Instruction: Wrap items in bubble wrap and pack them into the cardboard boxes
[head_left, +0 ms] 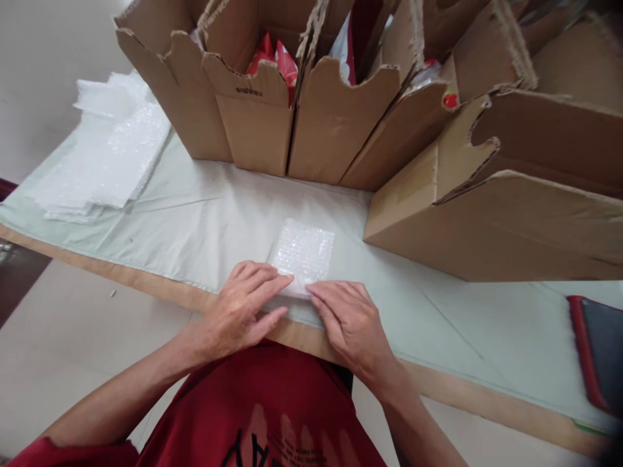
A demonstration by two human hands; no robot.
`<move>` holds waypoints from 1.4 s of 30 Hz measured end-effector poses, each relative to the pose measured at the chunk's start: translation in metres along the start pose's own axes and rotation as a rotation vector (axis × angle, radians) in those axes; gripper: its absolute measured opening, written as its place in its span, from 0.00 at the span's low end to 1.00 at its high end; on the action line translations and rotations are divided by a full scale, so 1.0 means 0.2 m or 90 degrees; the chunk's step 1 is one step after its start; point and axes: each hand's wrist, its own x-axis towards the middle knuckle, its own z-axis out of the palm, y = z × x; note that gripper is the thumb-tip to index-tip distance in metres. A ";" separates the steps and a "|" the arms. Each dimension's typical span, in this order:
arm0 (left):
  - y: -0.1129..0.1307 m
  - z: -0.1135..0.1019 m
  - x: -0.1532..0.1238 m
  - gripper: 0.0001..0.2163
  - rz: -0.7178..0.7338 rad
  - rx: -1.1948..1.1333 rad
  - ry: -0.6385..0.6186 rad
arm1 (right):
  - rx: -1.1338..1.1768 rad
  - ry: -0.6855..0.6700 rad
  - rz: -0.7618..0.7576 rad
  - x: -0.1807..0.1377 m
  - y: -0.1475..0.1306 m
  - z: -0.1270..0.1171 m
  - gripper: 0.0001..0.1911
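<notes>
A small square piece of bubble wrap (304, 254) lies flat on the pale green sheet covering the table (195, 220), close to the near edge. My left hand (243, 308) rests at its near left corner, fingers stretched out flat and pressing on the wrap's edge. My right hand (348, 321) lies beside it on the right, fingers extended with the tips touching the same near edge. Neither hand is wrapped around anything. The two sets of fingertips nearly meet at the wrap's front edge.
A row of open cardboard boxes (302, 110) holding red and white packets stands along the far side, with a larger box (496, 207) on the right. A stack of bubble wrap sheets (104, 155) lies at far left. A red-edged dark object (596, 344) sits at right.
</notes>
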 end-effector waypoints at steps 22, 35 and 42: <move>-0.05 0.04 0.07 0.14 -0.035 0.007 0.003 | -0.063 0.046 0.030 -0.04 0.01 -0.03 0.10; 0.05 0.04 0.08 0.23 -0.434 -0.395 0.122 | -0.118 0.055 0.036 0.07 0.08 -0.01 0.10; 0.14 0.16 0.06 0.36 -0.556 -0.654 0.175 | 0.013 0.122 0.081 -0.04 0.01 -0.05 0.10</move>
